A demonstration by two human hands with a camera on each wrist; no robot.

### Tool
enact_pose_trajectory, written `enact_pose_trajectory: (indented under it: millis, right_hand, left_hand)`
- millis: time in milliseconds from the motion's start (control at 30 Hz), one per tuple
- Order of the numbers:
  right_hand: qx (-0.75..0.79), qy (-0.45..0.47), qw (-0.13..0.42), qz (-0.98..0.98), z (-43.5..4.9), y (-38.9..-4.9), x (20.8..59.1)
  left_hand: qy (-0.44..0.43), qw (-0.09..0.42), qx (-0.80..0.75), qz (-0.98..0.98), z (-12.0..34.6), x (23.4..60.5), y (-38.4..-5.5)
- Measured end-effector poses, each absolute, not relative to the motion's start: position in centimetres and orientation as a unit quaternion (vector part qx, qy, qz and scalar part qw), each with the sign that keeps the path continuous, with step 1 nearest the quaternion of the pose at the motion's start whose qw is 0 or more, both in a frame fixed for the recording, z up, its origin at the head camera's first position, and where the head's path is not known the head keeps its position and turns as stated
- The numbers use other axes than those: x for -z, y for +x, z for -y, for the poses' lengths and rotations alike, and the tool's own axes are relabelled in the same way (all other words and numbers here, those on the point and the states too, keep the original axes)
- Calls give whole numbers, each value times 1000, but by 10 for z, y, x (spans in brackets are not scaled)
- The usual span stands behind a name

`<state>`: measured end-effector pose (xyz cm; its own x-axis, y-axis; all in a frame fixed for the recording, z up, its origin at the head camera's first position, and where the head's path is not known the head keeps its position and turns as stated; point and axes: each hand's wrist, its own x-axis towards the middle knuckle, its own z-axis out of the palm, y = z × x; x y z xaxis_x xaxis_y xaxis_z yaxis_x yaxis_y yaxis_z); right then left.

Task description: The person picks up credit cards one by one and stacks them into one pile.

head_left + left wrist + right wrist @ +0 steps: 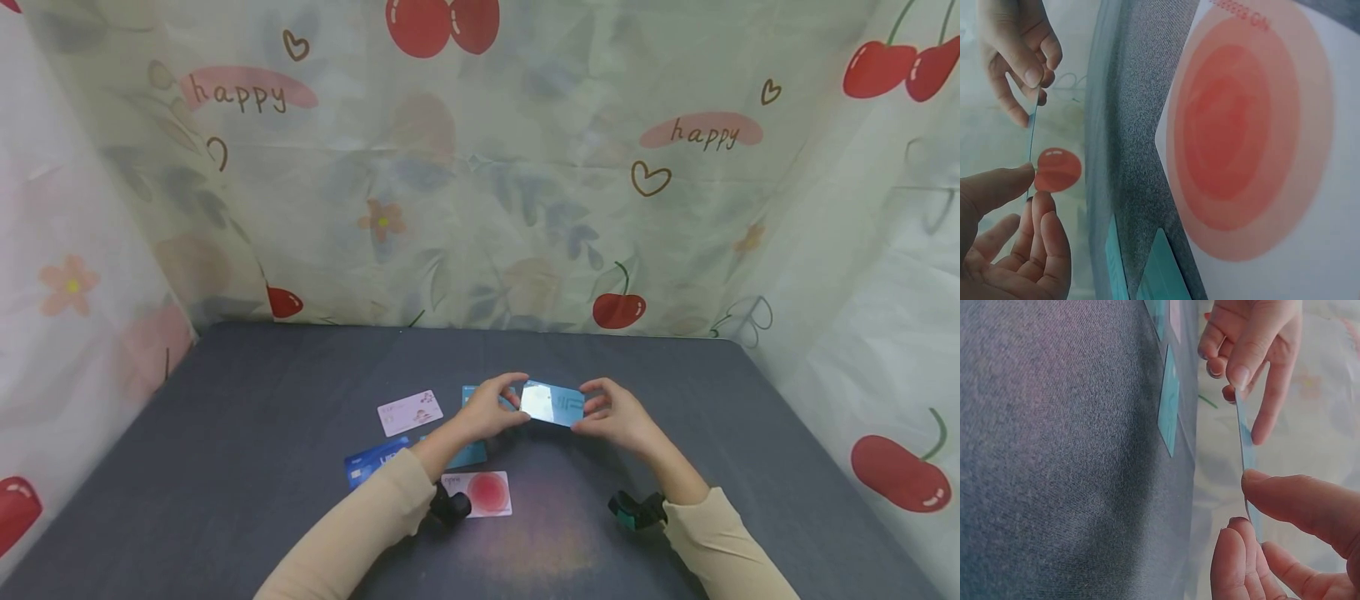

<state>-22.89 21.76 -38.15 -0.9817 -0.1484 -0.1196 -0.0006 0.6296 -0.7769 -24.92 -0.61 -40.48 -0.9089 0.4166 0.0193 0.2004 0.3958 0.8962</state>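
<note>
Both hands hold a light-blue card (553, 403) above the dark grey table (225, 433), one at each short end. My left hand (491, 408) pinches its left end between thumb and fingers; my right hand (611, 415) pinches the right end. In the wrist views the card (1246, 447) shows edge-on as a thin strip (1032, 134) between the two hands. On the table below lie a white card with a red disc (480, 493), a dark blue card (371, 463), a pale pink card (409, 412) and a teal card (468, 454) partly under my left forearm.
Cherry-and-flower printed curtains (480, 167) wall in the table on the back, left and right. Another teal card edge (469, 392) peeks out behind my left hand. A camera strap sits on each wrist (636, 510).
</note>
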Motion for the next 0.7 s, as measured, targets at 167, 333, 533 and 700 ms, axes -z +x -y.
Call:
enact_pose_trajectory:
  millis: [167, 333, 533, 700]
  right_hand:
    - [434, -47, 87, -896, -216, -228, 381]
    - [434, -50, 86, -896, -214, -226, 380]
    - [434, -59, 86, -895, -213, -224, 379]
    - [431, -56, 87, -896, -211, -224, 381]
  left_hand:
    - [188, 107, -520, -827, 9, 404, -248]
    - [189, 103, -515, -830, 12, 404, -246]
    - [196, 102, -509, -832, 17, 404, -244]
    - [195, 113, -517, -826, 20, 404, -242]
